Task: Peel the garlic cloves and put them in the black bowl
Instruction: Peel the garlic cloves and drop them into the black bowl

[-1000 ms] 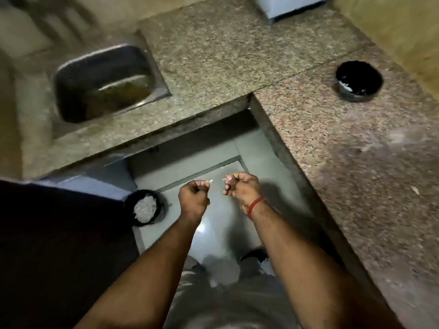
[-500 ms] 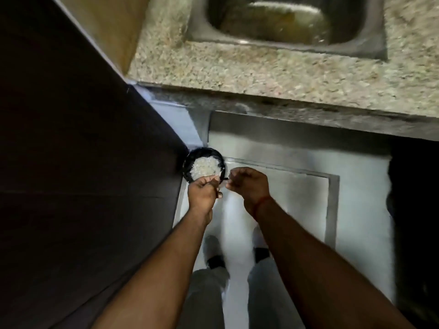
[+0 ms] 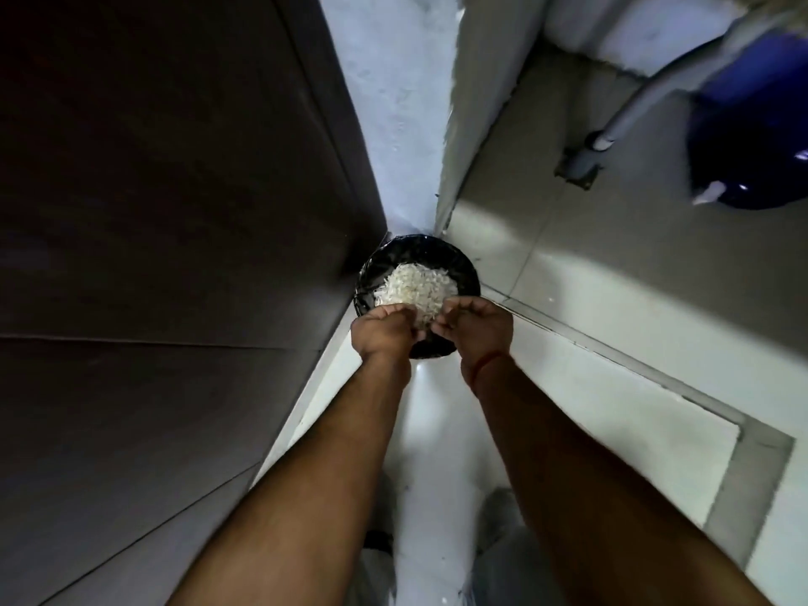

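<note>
One black container (image 3: 371, 273) on the pale tiled floor (image 3: 590, 387), heaped with white garlic skins (image 3: 415, 288) | left hand (image 3: 387, 332) and right hand (image 3: 478, 328) above its near rim, fingers curled, contents hidden | dark door (image 3: 175, 212) left | one grey pipe (image 3: 634, 111), one blue bucket (image 3: 752, 137) far right.

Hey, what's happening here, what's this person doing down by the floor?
A person is reaching both hands down over a black bin on the floor, in the corner beside a dark door. It holds a heap of pale papery scraps, probably garlic skins. The left hand and right hand are curled close together just above the heap; whether either one holds anything is too small to tell.
</note>
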